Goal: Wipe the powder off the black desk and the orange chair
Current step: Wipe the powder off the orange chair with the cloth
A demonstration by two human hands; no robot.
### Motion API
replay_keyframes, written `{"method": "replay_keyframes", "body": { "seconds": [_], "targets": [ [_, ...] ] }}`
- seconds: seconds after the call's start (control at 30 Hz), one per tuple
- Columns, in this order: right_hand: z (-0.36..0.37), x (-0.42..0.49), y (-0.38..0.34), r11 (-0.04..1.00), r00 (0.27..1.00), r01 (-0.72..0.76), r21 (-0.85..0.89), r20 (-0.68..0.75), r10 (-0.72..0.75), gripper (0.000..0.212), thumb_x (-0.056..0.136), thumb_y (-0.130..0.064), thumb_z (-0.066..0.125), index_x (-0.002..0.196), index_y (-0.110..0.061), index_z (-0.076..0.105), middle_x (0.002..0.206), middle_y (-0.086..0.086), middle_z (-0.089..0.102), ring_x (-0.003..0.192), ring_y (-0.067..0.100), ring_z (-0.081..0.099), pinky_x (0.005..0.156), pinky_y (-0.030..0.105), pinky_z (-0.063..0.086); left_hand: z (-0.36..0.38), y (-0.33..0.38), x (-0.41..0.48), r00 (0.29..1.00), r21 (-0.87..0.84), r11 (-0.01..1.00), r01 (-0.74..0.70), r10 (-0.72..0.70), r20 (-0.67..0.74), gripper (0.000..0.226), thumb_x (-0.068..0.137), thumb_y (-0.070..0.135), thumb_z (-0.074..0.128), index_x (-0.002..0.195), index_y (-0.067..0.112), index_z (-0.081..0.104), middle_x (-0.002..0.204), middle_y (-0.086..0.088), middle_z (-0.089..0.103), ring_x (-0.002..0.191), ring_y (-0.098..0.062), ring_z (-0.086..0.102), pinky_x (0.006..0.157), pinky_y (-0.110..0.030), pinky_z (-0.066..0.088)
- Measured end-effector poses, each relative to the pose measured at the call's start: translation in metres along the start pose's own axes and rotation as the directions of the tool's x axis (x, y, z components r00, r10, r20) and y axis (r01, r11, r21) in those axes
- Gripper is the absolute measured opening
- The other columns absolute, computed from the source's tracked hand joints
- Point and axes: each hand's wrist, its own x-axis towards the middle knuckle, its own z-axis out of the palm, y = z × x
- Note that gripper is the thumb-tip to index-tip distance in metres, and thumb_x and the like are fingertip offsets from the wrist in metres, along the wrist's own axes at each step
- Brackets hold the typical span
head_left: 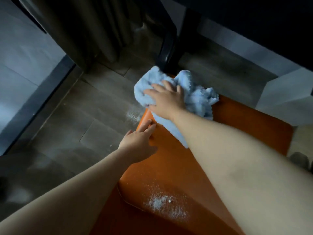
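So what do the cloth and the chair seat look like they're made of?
The cloth looks like fluffy light blue microfibre or terry: soft nap, crumpled folds, scalloped edge. The chair seat looks like smooth orange leather or vinyl, I cannot tell which: slight sheen, a stitched seam near the front, and powder sitting on the surface rather than sinking in.

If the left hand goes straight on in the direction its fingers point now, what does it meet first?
The left hand rests on the left edge of the orange chair, with its fingers pointing up and right along the seat. Going straight on, it would probably meet the blue cloth first, under the right hand. Depth is uncertain.
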Motion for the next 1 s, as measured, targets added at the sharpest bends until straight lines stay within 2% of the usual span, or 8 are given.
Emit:
{"method": "replay_keyframes", "body": {
  "seconds": [0.1,0.27,0.33,0.47,0.6,0.8,0.87,1.0],
  "targets": [
    [-0.006,-0.020,0.048,0.881,0.881,-0.442,0.167,-0.107,0.462,0.045,0.086,-0.050,0.048,0.129,-0.039,0.041,0.142,-0.006,0.034,0.132,0.025,0.024,0.099,0.050,0.024,0.001,-0.003,0.000,0.999,0.013,0.999,-0.034,0.034,-0.017,0.079,0.087,0.043,0.052,0.150,0.033,0.004,0.157,0.017,-0.009,0.132,-0.014,0.039,0.117,-0.040,0.016],
    [-0.009,-0.096,0.108,0.328,0.353,-0.889,0.319,0.022,0.935,0.049,0.089,-0.051,0.040,0.133,-0.032,0.035,0.147,0.002,0.027,0.134,0.031,0.022,0.100,0.055,0.025,0.017,0.002,-0.002,0.996,-0.019,1.000,-0.012,0.010,-0.091,0.092,0.083,0.045,0.058,0.150,0.030,-0.004,0.156,0.017,-0.013,0.141,-0.020,0.022,0.111,-0.036,0.024],
    [0.003,-0.102,0.084,0.415,0.439,-0.856,0.306,0.010,0.898,0.051,0.087,-0.049,0.044,0.135,-0.036,0.034,0.150,-0.002,0.022,0.137,0.030,0.017,0.101,0.056,0.025,0.022,0.006,0.000,0.996,-0.070,0.997,0.013,-0.019,-0.085,0.098,0.081,0.043,0.061,0.150,0.027,-0.007,0.156,0.014,-0.016,0.145,-0.017,0.005,0.113,-0.035,0.020],
    [0.030,-0.116,0.013,0.938,0.956,-0.292,0.185,0.016,0.294,0.058,0.081,-0.040,0.056,0.136,-0.045,0.038,0.154,-0.015,0.021,0.142,0.020,0.006,0.105,0.053,0.018,0.023,0.013,-0.001,0.994,-0.111,0.992,0.053,-0.063,-0.093,0.091,0.081,0.030,0.058,0.150,0.025,-0.002,0.158,0.009,-0.011,0.146,-0.011,-0.006,0.117,-0.037,0.006],
    [0.033,-0.160,0.057,0.938,0.946,-0.322,0.129,0.005,0.324,0.055,0.084,-0.040,0.056,0.137,-0.040,0.039,0.155,-0.011,0.023,0.143,0.021,0.012,0.107,0.048,0.020,0.022,0.021,-0.006,0.990,0.005,0.995,0.099,-0.098,-0.098,0.081,0.088,0.037,0.052,0.151,0.023,0.002,0.159,0.007,-0.007,0.146,-0.012,0.000,0.118,-0.043,0.003],
    [0.020,-0.241,0.156,0.030,0.121,-0.918,0.396,0.207,0.971,0.059,0.092,-0.034,0.044,0.147,-0.022,0.024,0.153,0.012,0.022,0.138,0.035,0.022,0.108,0.051,0.021,0.040,0.070,0.003,0.997,0.064,0.997,0.045,-0.041,-0.063,0.080,0.091,0.042,0.048,0.151,0.018,0.000,0.159,0.001,-0.011,0.146,-0.017,-0.007,0.118,-0.040,0.004],
    [0.026,-0.235,0.136,0.111,0.215,-0.896,0.429,0.202,0.955,0.060,0.091,-0.030,0.045,0.147,-0.019,0.026,0.151,0.014,0.025,0.138,0.034,0.022,0.111,0.051,0.021,0.046,0.081,0.006,0.995,0.073,0.994,0.086,-0.082,-0.063,0.084,0.089,0.043,0.050,0.151,0.016,-0.001,0.158,-0.003,-0.015,0.146,-0.020,-0.010,0.119,-0.039,0.007],
    [0.042,-0.202,0.053,0.823,0.860,-0.498,0.274,0.033,0.510,0.055,0.084,-0.031,0.055,0.136,-0.041,0.039,0.154,-0.010,0.022,0.143,0.022,0.006,0.106,0.049,0.021,0.042,0.085,0.003,0.994,0.167,0.982,0.091,-0.078,-0.082,0.083,0.085,0.038,0.053,0.151,0.016,0.007,0.158,-0.004,-0.005,0.146,-0.024,0.004,0.118,-0.040,0.012]
  ]
}}
